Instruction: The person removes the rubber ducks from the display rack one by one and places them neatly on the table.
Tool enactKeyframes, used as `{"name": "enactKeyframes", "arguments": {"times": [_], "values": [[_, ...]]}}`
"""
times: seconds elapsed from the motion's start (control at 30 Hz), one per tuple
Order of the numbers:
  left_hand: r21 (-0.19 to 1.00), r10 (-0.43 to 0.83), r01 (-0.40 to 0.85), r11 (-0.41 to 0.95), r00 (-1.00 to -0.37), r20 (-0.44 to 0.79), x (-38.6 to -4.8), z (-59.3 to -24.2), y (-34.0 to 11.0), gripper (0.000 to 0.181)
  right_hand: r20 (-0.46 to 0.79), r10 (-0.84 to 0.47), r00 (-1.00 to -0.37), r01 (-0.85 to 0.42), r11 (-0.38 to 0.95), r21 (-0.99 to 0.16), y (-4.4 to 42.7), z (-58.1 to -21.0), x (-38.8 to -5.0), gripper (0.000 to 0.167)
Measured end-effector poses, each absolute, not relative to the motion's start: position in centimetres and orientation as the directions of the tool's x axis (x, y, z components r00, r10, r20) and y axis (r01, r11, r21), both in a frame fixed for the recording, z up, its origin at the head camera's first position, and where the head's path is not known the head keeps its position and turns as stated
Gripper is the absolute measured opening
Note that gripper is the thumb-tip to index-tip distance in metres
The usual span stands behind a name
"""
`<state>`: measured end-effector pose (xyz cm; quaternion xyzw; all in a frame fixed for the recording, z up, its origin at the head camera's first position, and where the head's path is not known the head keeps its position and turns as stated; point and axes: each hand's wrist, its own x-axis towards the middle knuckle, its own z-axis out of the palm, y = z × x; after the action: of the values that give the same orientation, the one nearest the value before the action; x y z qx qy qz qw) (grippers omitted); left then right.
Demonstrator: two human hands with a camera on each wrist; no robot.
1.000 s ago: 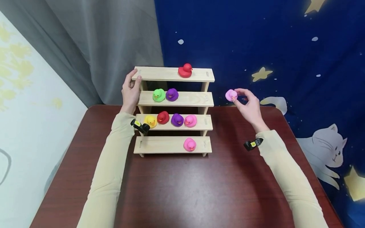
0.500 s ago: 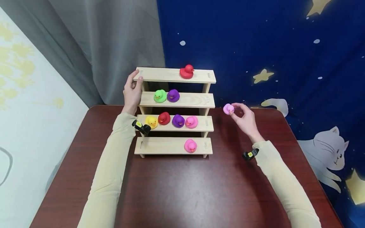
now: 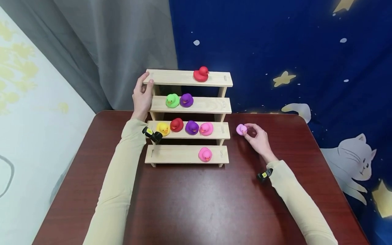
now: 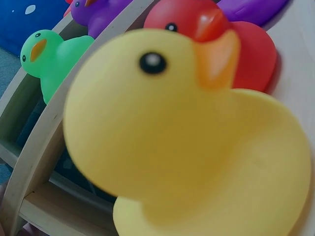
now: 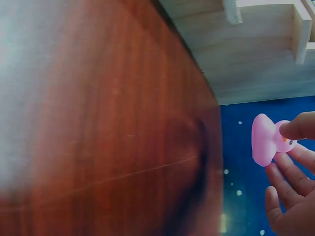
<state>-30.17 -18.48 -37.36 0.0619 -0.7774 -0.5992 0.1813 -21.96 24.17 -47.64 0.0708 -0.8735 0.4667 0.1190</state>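
Observation:
My right hand (image 3: 259,140) pinches a light pink rubber duck (image 3: 241,129) between thumb and fingertips, above the table just right of the wooden tiered shelf (image 3: 174,77). In the right wrist view the duck (image 5: 265,140) is seen tilted, the thumb over its head. My left hand (image 3: 142,98) grips the left end of the top tier, its thumb on the front edge. A red duck (image 3: 201,74) sits on that tier. Below it are a green duck (image 3: 172,101) and a purple duck (image 3: 186,100). A yellow duck (image 4: 187,128) fills much of the left wrist view.
The third tier also bears a red duck (image 3: 176,125), a purple duck (image 3: 192,127) and a pink duck (image 3: 206,129). Another pink duck (image 3: 205,154) sits on the lowest tier. The shelf stands on a dark red-brown table (image 3: 196,204); curtains (image 3: 260,44) hang behind.
My right hand has come down and slightly left with the light pink duck, from beside the upper tiers to third-tier height. The left hand keeps its grip on the shelf.

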Motion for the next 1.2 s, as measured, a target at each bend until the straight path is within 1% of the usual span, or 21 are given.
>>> {"name": "enactKeyframes", "arguments": {"times": [0.57,0.77,1.0,1.2], "values": [[0.958,-0.312,0.101,0.267,-0.932,0.185,-30.3,-37.2,-18.5,0.042,0.217,-0.026,-0.976,-0.195,0.551,-0.812,23.7,-51.0,-20.9,0.031],[0.96,-0.312,0.094,0.263,-0.934,0.177,-30.3,-37.3,-18.5,0.041,0.217,-0.036,-0.975,-0.201,0.547,-0.812,23.6,-51.5,-20.5,0.031],[0.952,-0.325,0.121,0.282,-0.921,0.214,-30.0,-37.3,-18.5,0.041,0.204,-0.056,-0.977,-0.2,0.548,-0.812,23.6,-51.8,-20.5,0.033],[0.957,-0.299,0.095,0.273,-0.937,0.178,-29.9,-36.9,-18.8,0.042,0.197,-0.058,-0.979,-0.195,0.556,-0.808,23.7,-51.2,-20.5,0.036]]}}
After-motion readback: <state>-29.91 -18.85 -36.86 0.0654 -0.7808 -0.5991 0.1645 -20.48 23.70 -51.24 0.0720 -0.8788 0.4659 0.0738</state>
